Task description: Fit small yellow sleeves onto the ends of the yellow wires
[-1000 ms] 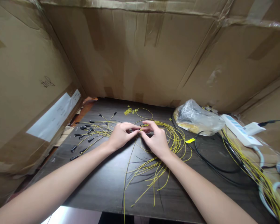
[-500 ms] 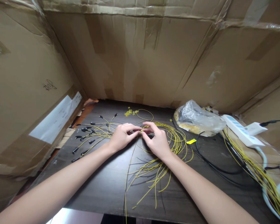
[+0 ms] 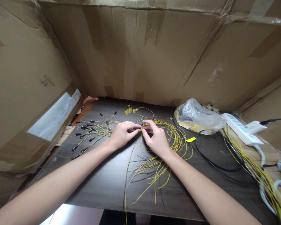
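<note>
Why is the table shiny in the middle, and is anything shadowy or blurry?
Head view: light seems to bounce off the dark wood-grain table; head view: dark shadows beside thin yellow wires; head view: printing on the white paper label too blurry to read, and the small yellowish piece between bare left hand and bare right hand unclear.

a makeshift workshop corner is suggested by the dark table (image 3: 103, 187), walled off with taped cardboard panels (image 3: 131, 62) along its far and left edges, where handwriting (image 3: 47, 82) and a pasted paper sheet (image 3: 52, 117) are seen on the left one. wiring work is indicated by yellow wires (image 3: 178, 134), some with black ends (image 3: 75, 148) near the left edge, small yellow pieces (image 3: 129, 111) scattered near the far edge, and a plastic bag (image 3: 199, 115) and a white power strip (image 3: 241, 129) set by the far right corner.
</note>
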{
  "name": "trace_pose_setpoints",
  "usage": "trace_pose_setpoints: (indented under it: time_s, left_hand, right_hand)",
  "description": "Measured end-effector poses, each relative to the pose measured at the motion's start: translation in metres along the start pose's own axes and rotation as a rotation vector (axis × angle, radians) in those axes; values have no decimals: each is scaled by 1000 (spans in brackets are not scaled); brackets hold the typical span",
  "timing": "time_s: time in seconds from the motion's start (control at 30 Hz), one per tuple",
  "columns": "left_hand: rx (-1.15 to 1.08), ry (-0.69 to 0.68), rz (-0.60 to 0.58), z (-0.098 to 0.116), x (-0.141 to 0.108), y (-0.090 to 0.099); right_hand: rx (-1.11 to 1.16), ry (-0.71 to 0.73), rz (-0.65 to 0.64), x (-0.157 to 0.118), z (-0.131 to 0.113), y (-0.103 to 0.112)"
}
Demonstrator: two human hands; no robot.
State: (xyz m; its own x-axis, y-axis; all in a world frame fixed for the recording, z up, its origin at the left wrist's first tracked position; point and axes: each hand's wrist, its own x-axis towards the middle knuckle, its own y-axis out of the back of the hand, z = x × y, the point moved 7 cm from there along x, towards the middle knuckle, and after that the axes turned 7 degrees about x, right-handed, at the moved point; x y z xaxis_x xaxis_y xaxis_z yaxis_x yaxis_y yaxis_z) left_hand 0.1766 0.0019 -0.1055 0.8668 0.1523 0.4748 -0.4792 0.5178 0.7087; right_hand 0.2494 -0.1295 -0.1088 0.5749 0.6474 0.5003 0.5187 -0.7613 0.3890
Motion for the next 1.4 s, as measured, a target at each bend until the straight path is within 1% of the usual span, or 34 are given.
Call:
trace_pose_setpoints:
  time_s: [0.3,0.57,0.73,1.0,1.17,1.4]
  left_hand:
    - [-21,46,-3,-1,0,1]
    - [-23,18,26,-2,-1,1]
    - [-24,-6,40,-1,0,3]
    - [0,41,18,1,1,3]
    - [-13,18,27,1,0,3]
    - [-20,-26,19,2,0,2]
  right_hand:
    - [35,-28,50,0,0,3]
    - [48,-39,48,0,-2,4]
    - [32,-8,41,0,-2,4]
    - [32,-25,65,0,-3,4]
    - [46,-38,65,0,-2,5]
    - [19,4,44,1,-2,4]
